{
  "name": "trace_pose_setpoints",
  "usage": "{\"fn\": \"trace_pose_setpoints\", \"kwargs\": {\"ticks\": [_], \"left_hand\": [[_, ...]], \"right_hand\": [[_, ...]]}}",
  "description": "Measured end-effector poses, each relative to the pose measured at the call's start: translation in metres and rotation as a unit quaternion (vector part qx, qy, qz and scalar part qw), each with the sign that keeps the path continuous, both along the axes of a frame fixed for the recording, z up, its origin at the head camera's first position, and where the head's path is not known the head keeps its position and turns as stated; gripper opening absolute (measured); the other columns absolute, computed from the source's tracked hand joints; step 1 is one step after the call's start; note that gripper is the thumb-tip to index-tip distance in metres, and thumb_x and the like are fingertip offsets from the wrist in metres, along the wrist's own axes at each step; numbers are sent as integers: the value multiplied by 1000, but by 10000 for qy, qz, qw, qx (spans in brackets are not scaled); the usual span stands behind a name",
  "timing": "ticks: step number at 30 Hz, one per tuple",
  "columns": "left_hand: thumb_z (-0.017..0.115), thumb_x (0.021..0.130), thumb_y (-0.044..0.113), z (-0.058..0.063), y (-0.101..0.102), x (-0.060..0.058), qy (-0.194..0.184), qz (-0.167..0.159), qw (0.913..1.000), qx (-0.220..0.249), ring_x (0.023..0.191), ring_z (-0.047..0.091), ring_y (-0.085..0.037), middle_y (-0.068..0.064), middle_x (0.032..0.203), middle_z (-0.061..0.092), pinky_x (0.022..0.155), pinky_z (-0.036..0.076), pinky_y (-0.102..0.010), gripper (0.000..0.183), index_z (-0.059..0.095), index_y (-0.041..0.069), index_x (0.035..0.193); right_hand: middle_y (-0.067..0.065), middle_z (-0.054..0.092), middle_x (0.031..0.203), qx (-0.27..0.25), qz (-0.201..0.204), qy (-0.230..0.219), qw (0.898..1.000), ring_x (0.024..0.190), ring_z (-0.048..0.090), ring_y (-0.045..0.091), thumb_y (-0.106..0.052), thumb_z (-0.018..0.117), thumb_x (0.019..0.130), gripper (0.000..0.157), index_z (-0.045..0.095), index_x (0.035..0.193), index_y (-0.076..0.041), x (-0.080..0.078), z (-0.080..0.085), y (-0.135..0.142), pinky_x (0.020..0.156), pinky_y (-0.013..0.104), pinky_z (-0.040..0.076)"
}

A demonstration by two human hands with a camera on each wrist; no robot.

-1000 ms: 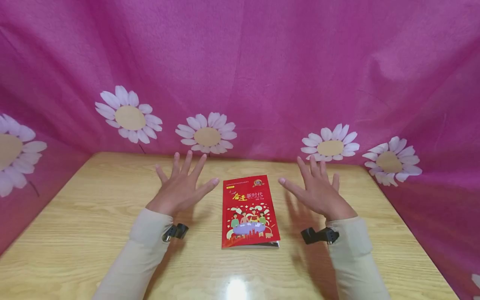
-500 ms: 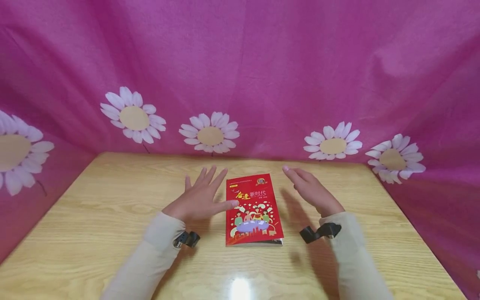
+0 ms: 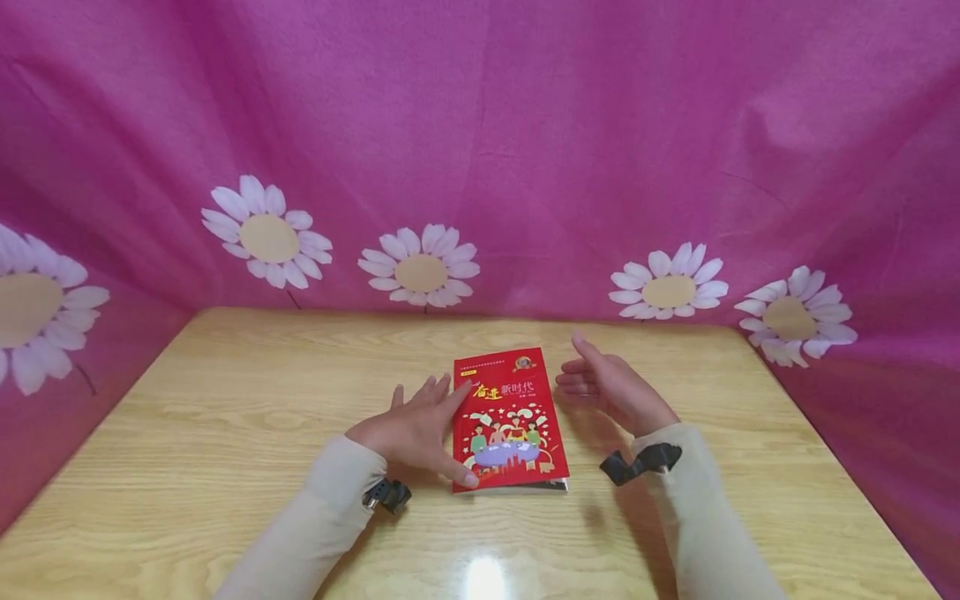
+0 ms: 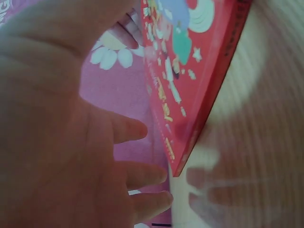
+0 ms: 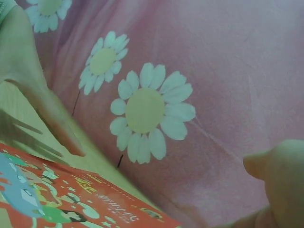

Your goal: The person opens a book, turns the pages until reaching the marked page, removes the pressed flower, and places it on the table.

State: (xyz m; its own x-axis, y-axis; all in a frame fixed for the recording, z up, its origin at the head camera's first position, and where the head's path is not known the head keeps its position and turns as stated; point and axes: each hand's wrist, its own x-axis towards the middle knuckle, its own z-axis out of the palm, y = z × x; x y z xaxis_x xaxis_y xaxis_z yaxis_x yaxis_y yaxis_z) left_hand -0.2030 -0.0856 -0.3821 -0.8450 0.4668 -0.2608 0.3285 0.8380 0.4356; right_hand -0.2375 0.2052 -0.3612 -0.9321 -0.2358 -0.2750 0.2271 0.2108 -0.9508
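A red book (image 3: 510, 425) with a cartoon of people round a table on its cover lies closed on the wooden table. My left hand (image 3: 416, 429) hovers at its left edge, thumb and fingers spread and relaxed. In the left wrist view the spine side of the book (image 4: 190, 85) shows close to the left hand (image 4: 95, 156), with a gap between fingers and spine. To the right of the book, my right hand (image 3: 618, 392) is held palm inward, thumb up, fingers loosely bent and apart from the cover. The right wrist view shows only part of the right hand (image 5: 285, 180).
The wooden table (image 3: 225, 433) extends around the book on all sides. Behind it hangs a pink cloth (image 3: 525, 167) with large white daisies, which also closes off both sides. Each wrist wears a black strap (image 3: 641, 463).
Both hands have come down and inward. The left moved right to the book's left edge; the right turned its palm inward with thumb up. The book stays on the table.
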Motion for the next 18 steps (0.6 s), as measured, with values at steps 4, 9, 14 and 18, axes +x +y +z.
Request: {"fn": "trace_pose_setpoints", "kwargs": {"ticks": [4, 9, 14, 18], "left_hand": [[81, 54, 67, -2, 3, 3, -96, -214, 9996, -125, 148, 1, -31, -11, 161, 8, 112, -4, -64, 131, 12, 24, 156], [83, 55, 64, -3, 5, 6, -195, -225, 9992, -272, 148, 1, -31, -10, 162, 7, 113, -3, -62, 131, 11, 24, 156], [85, 54, 60, -6, 5, 6, -163, -161, 9992, -320, 148, 1, -30, -11, 161, 8, 113, -1, -63, 130, 12, 23, 156], [85, 54, 59, -8, 4, 5, -179, -147, 9991, -348, 148, 0, -30, -10, 161, 8, 113, 0, -62, 131, 12, 24, 156]], "right_hand": [[31, 56, 127, -71, -135, -219, 9996, 110, 63, 32, -59, 40, 97, 86, 39, 135, 18, -1, -5, 0, 97, 41, 48], [24, 64, 116, -171, -126, -324, 9992, 98, 68, 23, -63, 44, 93, 90, 42, 132, 18, -4, -10, 0, 91, 36, 52], [22, 67, 112, -214, -158, -371, 9990, 94, 69, 22, -61, 44, 95, 85, 46, 129, 17, -5, -12, -3, 89, 35, 53], [21, 67, 109, -304, -190, -426, 9984, 92, 68, 22, -57, 43, 97, 81, 47, 127, 17, -4, -12, -5, 88, 35, 54]]}}
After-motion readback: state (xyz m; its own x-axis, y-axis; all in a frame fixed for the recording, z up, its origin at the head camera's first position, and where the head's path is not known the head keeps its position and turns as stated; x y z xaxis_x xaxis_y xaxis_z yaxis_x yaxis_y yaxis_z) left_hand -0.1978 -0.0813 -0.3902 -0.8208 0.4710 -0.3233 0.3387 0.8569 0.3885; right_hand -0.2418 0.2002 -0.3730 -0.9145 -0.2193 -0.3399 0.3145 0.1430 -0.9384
